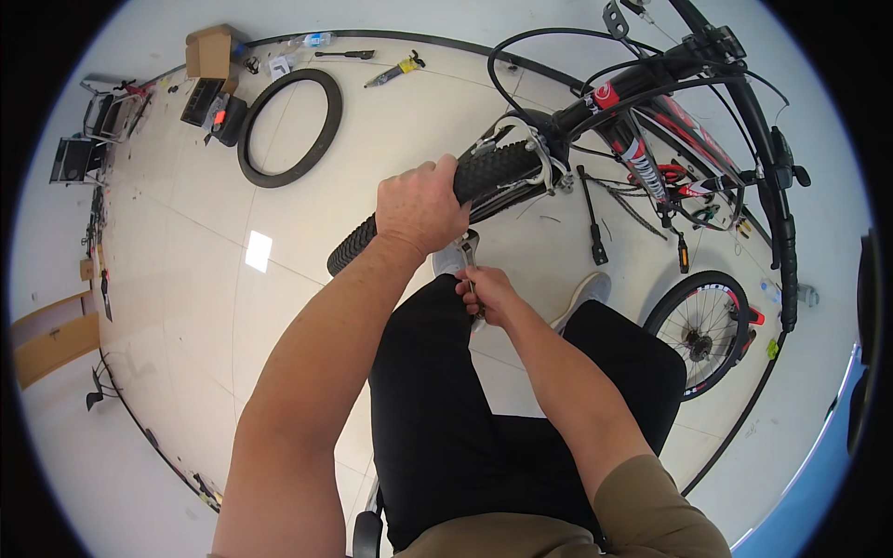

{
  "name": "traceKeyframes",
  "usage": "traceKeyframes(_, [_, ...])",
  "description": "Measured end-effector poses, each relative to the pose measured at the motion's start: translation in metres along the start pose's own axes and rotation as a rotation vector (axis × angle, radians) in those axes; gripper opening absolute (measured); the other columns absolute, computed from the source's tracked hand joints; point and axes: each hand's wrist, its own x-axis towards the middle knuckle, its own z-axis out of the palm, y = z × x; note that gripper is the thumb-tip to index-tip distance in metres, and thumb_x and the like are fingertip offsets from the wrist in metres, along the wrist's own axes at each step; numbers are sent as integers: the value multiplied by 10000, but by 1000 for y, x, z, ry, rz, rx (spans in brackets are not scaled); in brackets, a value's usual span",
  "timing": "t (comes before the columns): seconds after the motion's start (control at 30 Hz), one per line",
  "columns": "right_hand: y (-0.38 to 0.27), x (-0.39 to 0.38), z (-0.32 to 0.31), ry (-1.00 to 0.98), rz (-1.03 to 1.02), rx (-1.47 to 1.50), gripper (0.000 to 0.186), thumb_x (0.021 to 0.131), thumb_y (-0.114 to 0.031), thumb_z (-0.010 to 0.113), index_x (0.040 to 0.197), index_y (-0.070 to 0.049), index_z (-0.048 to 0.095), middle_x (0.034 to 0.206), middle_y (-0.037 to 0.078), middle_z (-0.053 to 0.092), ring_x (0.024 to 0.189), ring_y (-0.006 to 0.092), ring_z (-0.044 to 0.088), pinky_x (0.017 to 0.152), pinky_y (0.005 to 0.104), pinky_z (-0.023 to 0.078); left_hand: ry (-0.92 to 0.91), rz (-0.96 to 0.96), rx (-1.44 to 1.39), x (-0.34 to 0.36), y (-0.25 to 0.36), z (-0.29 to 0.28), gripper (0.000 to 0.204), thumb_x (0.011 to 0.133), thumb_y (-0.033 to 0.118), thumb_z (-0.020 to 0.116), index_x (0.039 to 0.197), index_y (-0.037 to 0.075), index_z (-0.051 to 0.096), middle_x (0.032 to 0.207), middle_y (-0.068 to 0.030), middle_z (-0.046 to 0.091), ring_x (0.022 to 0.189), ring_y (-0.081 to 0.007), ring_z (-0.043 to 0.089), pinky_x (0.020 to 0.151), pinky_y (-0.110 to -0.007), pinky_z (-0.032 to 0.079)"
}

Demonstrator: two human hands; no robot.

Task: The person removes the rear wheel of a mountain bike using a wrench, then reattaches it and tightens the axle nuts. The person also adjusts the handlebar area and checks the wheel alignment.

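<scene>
A bicycle (642,153) with a black, red and white frame stands in front of me, its knobby front tyre (502,170) pointing toward my legs. My left hand (420,206) is wrapped over the top of that tyre. Lower and slightly to the right, my right hand (486,294) closes around an adjustable wrench (472,249), whose head reaches up beside the wheel. The wheel's hub is hidden behind my left hand and the tyre, so I cannot tell whether the wrench touches it. Silver brake arms (544,160) straddle the tyre near the fork.
A loose tyre (245,153) lies at the far left, near a black toolbox (226,126) and a cardboard box (209,51). At right, a detached wheel (704,325) rests on the floor. A black long-handled tool (592,216) and a screwdriver (684,253) lie beyond my right foot.
</scene>
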Motion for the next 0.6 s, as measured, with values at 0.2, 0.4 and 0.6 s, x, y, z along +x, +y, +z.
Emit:
traceKeyframes(0.2, [4,3,5,59,-52,-117,214,1022,-223,482,1068,-28,557,820,102,620,540,126,470,468,309,384,-2,-8,7,0,-1,0,378,790,358,777,982,106,569,871,-91,685,819,-301,716,708,-434,564])
traceKeyframes(0.4, [11,13,10,135,-81,-105,189,992,-204,520,1005,-29,589,800,88,631,562,143,518,467,319,400,5,-12,-4,1,0,2,381,796,370,777,976,105,571,859,-94,690,814,-300,716,711,-433,565])
traceKeyframes(0.6, [9,-2,-8,146,-157,-178,293,969,-314,610,896,-33,647,686,38,577,551,147,531,497,300,436,64,32,-12,-1,-1,5,313,813,338,732,965,103,594,825,-102,693,761,-313,706,670,-439,557])
